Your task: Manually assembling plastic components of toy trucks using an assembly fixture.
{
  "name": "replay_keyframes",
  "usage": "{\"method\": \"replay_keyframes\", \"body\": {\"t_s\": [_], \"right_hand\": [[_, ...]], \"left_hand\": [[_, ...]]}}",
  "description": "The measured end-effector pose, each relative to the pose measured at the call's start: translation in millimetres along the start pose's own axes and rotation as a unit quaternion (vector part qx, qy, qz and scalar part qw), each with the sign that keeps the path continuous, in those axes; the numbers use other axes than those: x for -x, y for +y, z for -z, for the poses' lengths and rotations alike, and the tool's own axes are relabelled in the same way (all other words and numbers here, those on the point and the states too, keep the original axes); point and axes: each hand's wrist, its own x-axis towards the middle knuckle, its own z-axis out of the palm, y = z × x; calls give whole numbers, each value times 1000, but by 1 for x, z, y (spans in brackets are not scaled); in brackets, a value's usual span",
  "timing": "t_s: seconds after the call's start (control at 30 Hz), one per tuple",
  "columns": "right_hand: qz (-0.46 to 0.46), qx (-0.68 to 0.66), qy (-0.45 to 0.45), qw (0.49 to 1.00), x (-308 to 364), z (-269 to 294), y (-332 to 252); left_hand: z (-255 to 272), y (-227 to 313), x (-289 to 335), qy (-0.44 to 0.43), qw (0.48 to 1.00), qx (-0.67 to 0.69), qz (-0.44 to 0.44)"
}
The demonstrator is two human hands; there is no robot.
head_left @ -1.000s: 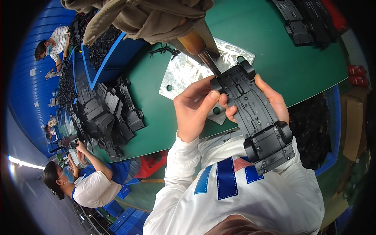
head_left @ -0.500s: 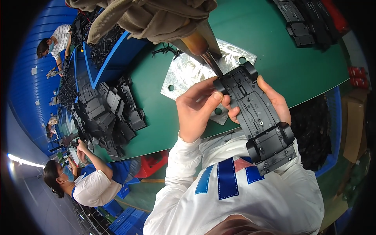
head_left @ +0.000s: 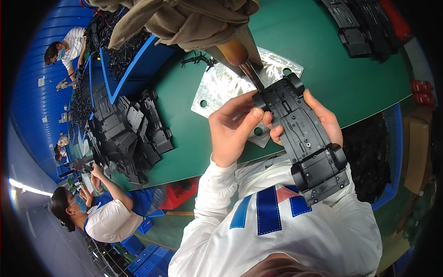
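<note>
A black plastic toy car chassis lies slantwise in front of my chest, its flat side with screw holes facing up. My right hand wraps around its right edge, with fingertips showing at the opposite edge. At the far left corner my left hand pinches the chassis by a wheel arch, thumb on the near side; whether a small part is between those fingers is hidden. The metal tip of a fixed tool with an amber collar points down at that corner. Brown cloth wraps the tool above.
Under the tool lies a silvery metal plate on the green table. Black chassis parts are heaped at left beside a blue bin of small black pieces. More chassis sit far right. A co-worker sits at left.
Almost nothing differs. The whole view has shifted slightly; both hands keep the same hold on the chassis under the tool tip.
</note>
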Motion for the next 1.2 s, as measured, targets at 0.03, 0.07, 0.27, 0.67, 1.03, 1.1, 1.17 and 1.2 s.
{"method": "replay_keyframes", "body": {"t_s": [0.03, 0.07, 0.27, 0.67, 1.03, 1.1, 1.17, 1.2], "right_hand": [[-1, 0, -1, 1000, 0, 0, 0], [3, 9, 2, 1000, 0, 1, 0], [-6, 3, -19, 1000, -1, 6, -3], [-12, -29, -36, 999, -6, 14, -1], [-91, -84, -47, 991, -15, 16, 16], [-98, -95, -70, 988, -16, 19, 17], [-105, -106, -94, 984, -16, 21, 16], [-102, -90, -114, 984, -16, 21, 16]], "left_hand": [[0, 0, 0, 0, 1000, -1, 0], [0, 0, 0, 1, 1000, -1, -1], [-1, 0, 0, 5, 1000, 4, -1], [5, -6, 0, -12, 1000, 13, 10], [25, -8, 12, -14, 999, 33, 36], [29, -10, 13, -1, 1000, -4, 18], [32, -10, 13, -8, 1000, 4, 30], [33, -9, 14, -8, 1000, 4, 29]]}}
